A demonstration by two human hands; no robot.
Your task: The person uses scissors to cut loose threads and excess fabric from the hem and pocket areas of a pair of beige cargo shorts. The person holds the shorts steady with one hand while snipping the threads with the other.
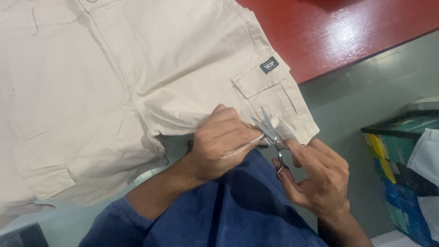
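Beige cargo shorts [137, 77] lie spread over a red table [347, 32], their legs hanging off its near edge. My left hand [222, 139] pinches the hem of the right leg near a flap pocket with a small dark label [269, 65]. My right hand [320, 176] holds small metal scissors [270, 131], fingers in the loops, blades slightly apart and pointing up at the pinched cloth. A bit of white thread or fabric shows by the blades.
My lap in blue cloth [242, 206] is below the hands. A grey-green floor [347, 105] lies to the right. A colourful patterned box or bag [402, 174] with white cloth [427, 155] on it stands at the right edge.
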